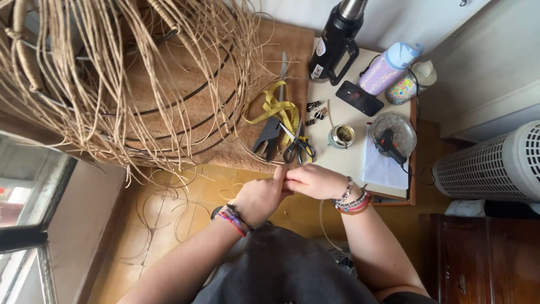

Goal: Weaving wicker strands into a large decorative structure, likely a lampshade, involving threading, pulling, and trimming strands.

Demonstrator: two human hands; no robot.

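Observation:
My left hand [257,197] and my right hand [314,181] meet in front of my chest, fingers pinched together on a thin pale fibre strand [322,222] that loops down below my right wrist. Both wrists carry bead and thread bracelets. Ahead on the left stands a large half-woven wicker frame [118,79] with dark metal hoops and many loose tan strands hanging off it. It rests on a brown mat [281,50].
On the mat's edge lie a yellow tape measure [277,107], black shears [268,135] and scissors [299,146]. A small white table [349,121] holds a black thermos [335,42], a purple bottle [388,68], a phone [359,98], a mate cup [341,135] and a glue gun on a glass plate [392,135]. A white heater [495,166] stands right.

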